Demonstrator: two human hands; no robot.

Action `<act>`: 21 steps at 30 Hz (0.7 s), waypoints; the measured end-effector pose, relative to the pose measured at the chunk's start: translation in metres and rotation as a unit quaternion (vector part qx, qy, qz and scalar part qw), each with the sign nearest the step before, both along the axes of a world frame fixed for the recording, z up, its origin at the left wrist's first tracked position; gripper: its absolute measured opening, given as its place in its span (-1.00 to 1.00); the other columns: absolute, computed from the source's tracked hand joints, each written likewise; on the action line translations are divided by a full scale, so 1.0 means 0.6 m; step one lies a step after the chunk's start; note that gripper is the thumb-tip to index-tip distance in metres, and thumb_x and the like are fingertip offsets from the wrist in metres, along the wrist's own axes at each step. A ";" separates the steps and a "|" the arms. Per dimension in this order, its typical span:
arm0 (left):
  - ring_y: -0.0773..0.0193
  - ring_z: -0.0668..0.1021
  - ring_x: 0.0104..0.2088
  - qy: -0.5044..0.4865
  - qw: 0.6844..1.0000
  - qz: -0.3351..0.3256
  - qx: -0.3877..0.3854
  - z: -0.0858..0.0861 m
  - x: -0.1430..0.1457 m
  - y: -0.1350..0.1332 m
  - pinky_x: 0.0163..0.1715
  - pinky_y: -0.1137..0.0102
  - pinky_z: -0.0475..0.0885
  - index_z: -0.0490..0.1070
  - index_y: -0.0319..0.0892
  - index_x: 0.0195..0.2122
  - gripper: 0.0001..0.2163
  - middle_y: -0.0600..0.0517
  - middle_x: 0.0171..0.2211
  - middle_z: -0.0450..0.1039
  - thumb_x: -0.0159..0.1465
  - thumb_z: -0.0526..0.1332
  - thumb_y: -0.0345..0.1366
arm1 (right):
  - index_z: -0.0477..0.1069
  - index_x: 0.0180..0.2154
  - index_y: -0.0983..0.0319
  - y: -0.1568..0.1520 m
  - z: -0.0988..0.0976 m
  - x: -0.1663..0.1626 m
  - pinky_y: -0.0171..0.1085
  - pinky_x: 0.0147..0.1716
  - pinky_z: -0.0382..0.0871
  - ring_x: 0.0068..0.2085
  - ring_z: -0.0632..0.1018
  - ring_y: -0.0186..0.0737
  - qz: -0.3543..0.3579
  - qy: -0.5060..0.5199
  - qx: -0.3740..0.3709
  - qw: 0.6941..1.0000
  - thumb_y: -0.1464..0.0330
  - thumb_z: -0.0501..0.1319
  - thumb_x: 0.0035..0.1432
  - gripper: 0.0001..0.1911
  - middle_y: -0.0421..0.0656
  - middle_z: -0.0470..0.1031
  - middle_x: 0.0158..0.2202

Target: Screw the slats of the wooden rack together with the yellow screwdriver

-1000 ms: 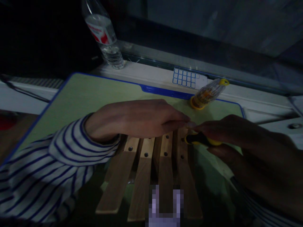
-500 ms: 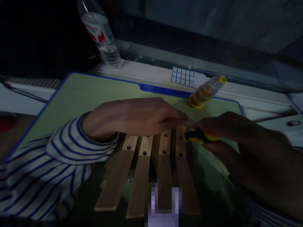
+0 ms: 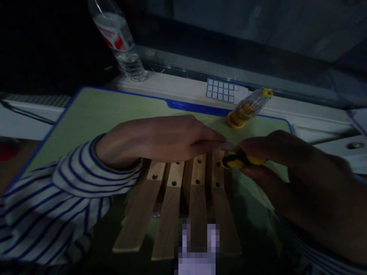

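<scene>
A rack of several wooden slats (image 3: 172,206) with screws and holes lies on a green table (image 3: 94,114) with a blue rim. My left hand (image 3: 160,139) rests flat across the far ends of the slats, fingers stretched to the right and pressed together. My right hand (image 3: 275,156) is in shadow and grips a yellow and black screwdriver (image 3: 239,160) with its tip at the rightmost slat. The fingertips of the two hands almost meet there.
A clear screwdriver-bit holder with yellow caps (image 3: 248,109) lies on the table's far edge. Behind it, a white ledge carries a blue-gridded sheet (image 3: 219,91) and a plastic water bottle (image 3: 117,38). A blurred patch covers something near the slats' front ends.
Both hands stay at the right slat. The whole view has shifted slightly, with things sitting a little higher and further left in frame.
</scene>
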State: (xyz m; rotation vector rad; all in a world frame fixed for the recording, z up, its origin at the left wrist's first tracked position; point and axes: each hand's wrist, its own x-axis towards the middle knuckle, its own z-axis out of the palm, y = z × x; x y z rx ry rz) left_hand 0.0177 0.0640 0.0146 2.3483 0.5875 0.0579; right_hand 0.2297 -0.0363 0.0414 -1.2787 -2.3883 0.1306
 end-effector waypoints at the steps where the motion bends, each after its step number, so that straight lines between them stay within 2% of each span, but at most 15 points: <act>1: 0.31 0.56 -0.13 0.005 1.000 0.002 0.002 0.000 0.000 0.000 -0.16 0.50 0.35 0.40 0.03 0.07 -0.67 0.15 -0.04 0.52 0.42 -0.08 -0.28 | 0.32 -0.02 0.06 0.001 -0.001 0.001 -0.30 -0.32 0.49 -0.22 0.57 -0.20 0.008 0.000 0.011 1.000 0.28 0.15 0.24 -0.74 -0.21 0.55 -0.13; 4: 0.31 0.56 -0.14 0.006 1.000 0.006 0.002 -0.001 0.000 0.000 -0.17 0.49 0.36 0.40 0.03 0.07 -0.67 0.14 -0.04 0.52 0.42 -0.08 -0.26 | 0.34 -0.05 0.11 0.002 -0.003 0.001 -0.30 -0.36 0.48 -0.25 0.57 -0.21 0.016 0.004 0.033 0.999 0.28 0.17 0.23 -0.75 -0.19 0.54 -0.17; 10: 0.31 0.56 -0.13 -0.003 1.000 0.003 -0.016 -0.003 0.000 0.001 -0.13 0.48 0.36 0.40 0.03 0.06 -0.67 0.15 -0.03 0.52 0.41 -0.07 -0.28 | 0.33 -0.04 0.09 -0.003 -0.010 0.001 -0.26 -0.41 0.46 -0.29 0.55 -0.20 -0.017 -0.027 0.064 0.997 0.25 0.20 0.20 -0.73 -0.18 0.51 -0.16; 14: 0.30 0.56 -0.13 -0.005 1.000 0.006 -0.020 -0.004 0.000 0.001 -0.12 0.47 0.36 0.40 0.04 0.07 -0.67 0.15 -0.05 0.53 0.41 -0.06 -0.27 | 0.32 -0.03 0.08 -0.006 -0.012 0.003 -0.27 -0.36 0.48 -0.30 0.54 -0.20 -0.026 -0.042 0.082 0.995 0.25 0.22 0.18 -0.70 -0.18 0.49 -0.15; 21: 0.30 0.55 -0.11 0.001 1.000 0.001 -0.001 -0.001 0.001 0.000 -0.10 0.48 0.35 0.40 0.02 0.06 -0.67 0.15 -0.03 0.52 0.41 -0.07 -0.29 | 0.31 -0.03 0.05 -0.008 -0.012 0.002 -0.23 -0.36 0.50 -0.28 0.55 -0.13 -0.041 -0.054 0.076 0.995 0.23 0.17 0.22 -0.72 -0.17 0.50 -0.18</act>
